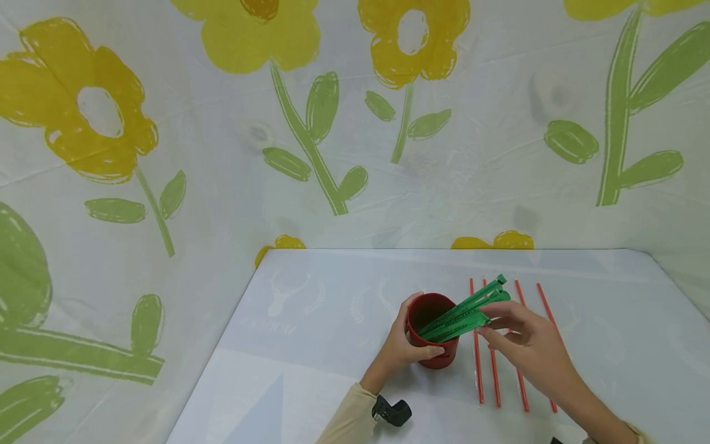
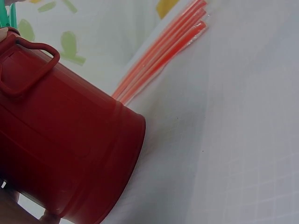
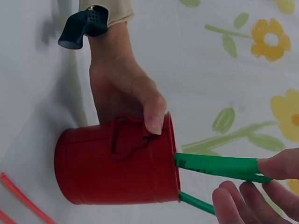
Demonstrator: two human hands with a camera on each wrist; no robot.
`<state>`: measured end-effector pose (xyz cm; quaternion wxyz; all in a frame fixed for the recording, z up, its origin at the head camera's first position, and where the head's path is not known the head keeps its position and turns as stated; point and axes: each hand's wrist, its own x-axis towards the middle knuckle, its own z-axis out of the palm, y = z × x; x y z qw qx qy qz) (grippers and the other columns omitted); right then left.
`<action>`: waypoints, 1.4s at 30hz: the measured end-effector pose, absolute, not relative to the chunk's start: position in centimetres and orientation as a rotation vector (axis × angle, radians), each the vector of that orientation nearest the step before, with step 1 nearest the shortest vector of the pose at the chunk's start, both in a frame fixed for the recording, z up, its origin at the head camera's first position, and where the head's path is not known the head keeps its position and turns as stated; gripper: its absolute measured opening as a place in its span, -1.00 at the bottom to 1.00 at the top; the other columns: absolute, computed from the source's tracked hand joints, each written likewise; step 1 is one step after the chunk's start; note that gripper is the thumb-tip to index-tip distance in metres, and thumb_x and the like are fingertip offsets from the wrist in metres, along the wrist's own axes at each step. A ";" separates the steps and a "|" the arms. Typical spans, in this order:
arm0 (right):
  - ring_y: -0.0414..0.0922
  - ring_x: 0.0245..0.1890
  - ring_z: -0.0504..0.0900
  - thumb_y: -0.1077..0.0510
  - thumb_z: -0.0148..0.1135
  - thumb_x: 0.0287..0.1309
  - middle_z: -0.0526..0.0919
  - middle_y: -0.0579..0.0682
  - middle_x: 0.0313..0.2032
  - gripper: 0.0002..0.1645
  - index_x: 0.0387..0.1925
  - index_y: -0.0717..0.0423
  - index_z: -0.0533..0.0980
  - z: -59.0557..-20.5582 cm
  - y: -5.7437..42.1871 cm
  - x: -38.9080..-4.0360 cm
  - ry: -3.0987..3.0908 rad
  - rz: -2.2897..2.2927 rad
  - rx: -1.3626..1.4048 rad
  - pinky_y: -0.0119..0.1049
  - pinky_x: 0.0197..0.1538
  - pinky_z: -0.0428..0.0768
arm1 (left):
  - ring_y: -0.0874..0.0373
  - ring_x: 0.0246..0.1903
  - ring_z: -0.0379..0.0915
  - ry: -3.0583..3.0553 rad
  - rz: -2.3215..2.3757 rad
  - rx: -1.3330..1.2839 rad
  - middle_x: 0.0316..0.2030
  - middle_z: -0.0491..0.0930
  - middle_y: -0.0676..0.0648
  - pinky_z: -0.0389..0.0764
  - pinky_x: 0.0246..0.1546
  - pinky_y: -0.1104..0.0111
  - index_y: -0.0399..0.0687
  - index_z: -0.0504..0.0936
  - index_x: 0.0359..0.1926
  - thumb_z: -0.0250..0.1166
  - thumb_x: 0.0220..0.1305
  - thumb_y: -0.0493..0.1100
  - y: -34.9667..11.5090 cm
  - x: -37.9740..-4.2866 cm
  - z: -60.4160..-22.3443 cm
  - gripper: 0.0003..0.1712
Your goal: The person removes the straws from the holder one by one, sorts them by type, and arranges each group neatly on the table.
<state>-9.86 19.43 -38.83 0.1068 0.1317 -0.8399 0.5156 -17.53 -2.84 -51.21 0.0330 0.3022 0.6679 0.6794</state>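
My left hand (image 1: 403, 346) grips a small red metal pail (image 1: 439, 359) from the left, thumb over its front near the rim. Folded against the pail's side is a wire handle (image 3: 113, 135), seen in the right wrist view. Several slim green stick packets (image 1: 459, 316) with dark print lean out of the mouth toward the right; their lower ends are hidden inside. My right hand (image 1: 532, 345) pinches the upper end of a green packet (image 3: 217, 164) between thumb and fingers. In the left wrist view the pail (image 2: 70, 140) fills the left side.
Several red straws (image 1: 479, 370) in clear wrappers lie roughly parallel on the pale patterned table (image 1: 310, 333), right of the pail and partly under my right hand. A flower-print curtain (image 1: 222, 154) hangs behind and left of the table. A black wrist device (image 1: 392, 412) sits at my left sleeve.
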 end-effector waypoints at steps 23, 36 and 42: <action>-0.28 -0.28 0.64 0.41 0.39 -0.07 0.63 -0.04 -0.20 -0.66 -0.21 0.09 0.58 -39.3 18.1 -10.6 -2.443 1.469 0.487 -0.43 -0.30 0.63 | -0.20 0.24 0.16 2.046 2.081 0.943 0.27 0.25 -0.24 0.44 0.11 0.09 -0.16 0.00 0.40 0.43 0.03 -0.08 -3.0 -16.6 -49.0 0.03; -0.28 -0.27 0.63 0.39 0.36 -0.03 0.66 -0.09 -0.22 -0.68 -0.22 0.01 0.60 -39.7 17.5 -11.3 -2.478 1.425 0.472 -0.47 -0.27 0.61 | 0.05 0.25 0.18 2.050 2.074 0.918 0.28 0.27 -0.01 0.44 0.12 0.23 0.15 0.03 0.41 0.44 0.02 0.02 -3.1 -17.6 -51.1 0.02; -0.28 -0.29 0.64 0.47 0.32 -0.04 0.65 -0.11 -0.24 -0.62 -0.20 0.04 0.56 -39.7 17.6 -11.4 -2.401 1.428 0.501 -0.49 -0.25 0.60 | 0.05 0.25 0.19 2.046 2.079 0.930 0.27 0.28 -0.01 0.44 0.11 0.23 0.12 0.03 0.41 0.45 0.01 0.02 -3.0 -17.5 -51.1 0.03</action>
